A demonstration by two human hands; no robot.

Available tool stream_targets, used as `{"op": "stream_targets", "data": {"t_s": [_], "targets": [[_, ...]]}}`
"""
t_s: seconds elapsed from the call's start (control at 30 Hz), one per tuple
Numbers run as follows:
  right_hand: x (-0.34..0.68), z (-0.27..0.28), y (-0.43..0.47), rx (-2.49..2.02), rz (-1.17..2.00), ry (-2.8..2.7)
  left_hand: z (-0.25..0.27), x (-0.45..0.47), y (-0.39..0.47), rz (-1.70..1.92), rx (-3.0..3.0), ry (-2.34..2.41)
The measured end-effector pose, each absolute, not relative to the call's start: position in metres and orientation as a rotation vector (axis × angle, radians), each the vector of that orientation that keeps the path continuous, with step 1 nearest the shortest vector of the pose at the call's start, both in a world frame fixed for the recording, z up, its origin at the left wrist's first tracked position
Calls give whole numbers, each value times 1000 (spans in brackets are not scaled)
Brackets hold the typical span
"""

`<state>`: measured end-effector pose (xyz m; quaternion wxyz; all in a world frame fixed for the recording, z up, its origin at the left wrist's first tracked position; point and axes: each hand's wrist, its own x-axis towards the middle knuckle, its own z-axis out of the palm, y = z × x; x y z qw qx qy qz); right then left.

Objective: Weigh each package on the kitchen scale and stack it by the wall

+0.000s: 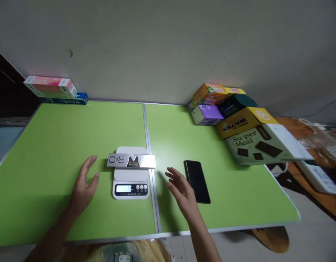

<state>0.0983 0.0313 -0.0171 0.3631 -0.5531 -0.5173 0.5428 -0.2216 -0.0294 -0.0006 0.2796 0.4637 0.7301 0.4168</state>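
Note:
A long silver box (146, 161) with black lettering and a mountain-like mark lies across a white digital kitchen scale (131, 175). The scale's small screen is lit, and three round buttons sit beside it. To the left of the scale my left hand (84, 185) hovers open, thumb apart from the fingers, touching neither box nor scale. On the other side my right hand (182, 188) is also open and holds nothing. It is between the scale and a black smartphone (199, 182), partly overlapping the phone's left edge in view.
A green folding table (75, 145) has a metal seam down its middle. Pink and blue boxes (52, 87) stand at the back left. At the right are a purple box (208, 113), a yellow box (239, 122) and a green "Su-per Meal" box (255, 145) overhanging the edge.

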Motion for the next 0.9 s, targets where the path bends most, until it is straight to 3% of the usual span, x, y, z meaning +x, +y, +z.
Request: {"op": "stream_targets", "data": {"t_s": [0.37, 0.7, 0.9], "targets": [[60, 5, 54, -1390, 1226, -1648, 27, -228, 7, 560, 1423, 1920], [62, 24, 80, -1245, 1146, -2123, 2, -244, 12, 681, 1710, 1798], [115, 33, 67, -1205, 1139, -1983, 34, -203, 33, 755, 1951, 1672]]}}
